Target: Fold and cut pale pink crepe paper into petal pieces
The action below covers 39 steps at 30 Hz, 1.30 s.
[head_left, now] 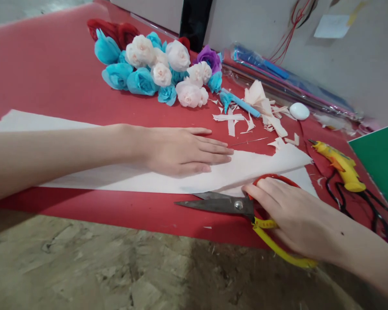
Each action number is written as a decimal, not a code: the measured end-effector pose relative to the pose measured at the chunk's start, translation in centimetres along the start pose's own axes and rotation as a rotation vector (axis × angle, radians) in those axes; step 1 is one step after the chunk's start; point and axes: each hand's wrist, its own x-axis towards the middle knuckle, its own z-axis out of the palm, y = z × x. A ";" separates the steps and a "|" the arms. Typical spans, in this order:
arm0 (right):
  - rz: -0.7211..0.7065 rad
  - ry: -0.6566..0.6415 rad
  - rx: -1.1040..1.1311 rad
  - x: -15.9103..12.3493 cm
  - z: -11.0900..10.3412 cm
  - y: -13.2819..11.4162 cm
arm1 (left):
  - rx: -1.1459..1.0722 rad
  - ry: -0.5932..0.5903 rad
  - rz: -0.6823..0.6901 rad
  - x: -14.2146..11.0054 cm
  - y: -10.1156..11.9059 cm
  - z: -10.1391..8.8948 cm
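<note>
My left hand (181,148) lies flat, fingers stretched out together, pressing down a long folded sheet of pale pink crepe paper (123,178) on the red mat (45,73). My right hand (291,215) grips the handles of a pair of scissors (220,203) with one red and one yellow loop. The dark blades point left, nearly closed, along the paper's near edge. A thin wire (248,141) lies just beyond my left fingertips.
A heap of paper roses (158,71) in blue, pale pink, red and purple lies at the back. Paper scraps (261,112), a white foam egg (299,111), a yellow glue gun (341,165) with black cord, wrapped paper rolls (278,73) and a green sheet (381,159) fill the right.
</note>
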 end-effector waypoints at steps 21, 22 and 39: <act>-0.083 -0.018 0.040 3.1 -0.6 -0.5 | 0.009 0.048 0.033 0.1 0.0 0.1; -0.092 -0.003 0.024 3.2 -0.6 -0.5 | 0.012 0.047 0.030 0.0 0.0 0.1; -0.121 0.038 -0.053 2.8 -0.5 -0.8 | 0.024 0.036 0.020 0.1 0.1 0.0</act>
